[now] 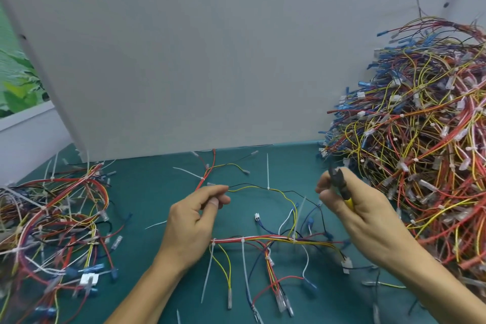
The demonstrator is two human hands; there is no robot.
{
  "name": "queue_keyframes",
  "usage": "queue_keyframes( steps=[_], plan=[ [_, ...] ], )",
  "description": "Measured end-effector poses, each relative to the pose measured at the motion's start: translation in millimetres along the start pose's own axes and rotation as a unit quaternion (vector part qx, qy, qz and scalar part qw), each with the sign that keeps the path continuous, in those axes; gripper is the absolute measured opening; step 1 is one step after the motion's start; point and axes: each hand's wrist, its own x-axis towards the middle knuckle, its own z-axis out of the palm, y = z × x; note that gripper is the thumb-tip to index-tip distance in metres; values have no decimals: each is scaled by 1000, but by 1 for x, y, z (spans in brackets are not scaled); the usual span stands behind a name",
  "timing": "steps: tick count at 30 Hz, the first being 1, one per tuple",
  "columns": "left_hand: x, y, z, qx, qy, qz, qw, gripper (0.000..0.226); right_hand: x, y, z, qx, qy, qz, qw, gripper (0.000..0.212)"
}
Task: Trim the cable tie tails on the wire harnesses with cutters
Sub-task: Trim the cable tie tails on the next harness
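Left hand [193, 221]: thumb and forefinger pinch the black and yellow wires of the harness [252, 239], which lies on the table [147, 192] between the hands. An untrimmed tie tail [267, 169] stands upright on those wires. Right hand [368, 218] grips the cutters [340, 185], yellow handle in the palm. The blades are blurred, seemingly closed. Pile [420, 126] of harnesses at right.

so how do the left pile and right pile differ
The right pile is heaped high; the left pile lies low and spread. The left pile shows long white tie tails; the right pile's ties look short. Both are tangled red, yellow and blue harnesses.
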Motion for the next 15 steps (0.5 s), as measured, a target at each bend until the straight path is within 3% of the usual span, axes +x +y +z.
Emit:
queue_keyframes(
  steps=[5, 9, 12, 15],
  plan=[
    [7, 6, -10, -20, 23, -16, 999, 32, -1, -8, -6, -40, 43, -21, 998, 34],
    [9, 22, -13, -2, -19, -3, 1000, 27, -5, -7, -17, -205, -101, 20, 973, 28],
    [6, 37, -8, 19, -91, 12, 996, 24, -7, -6, -24, -187, -237, 108, 947, 36],
    [3, 49, 4, 50, -160, 44, 985, 21, -10, -2, -26, -194, -267, 116, 937, 29]
  ],
)
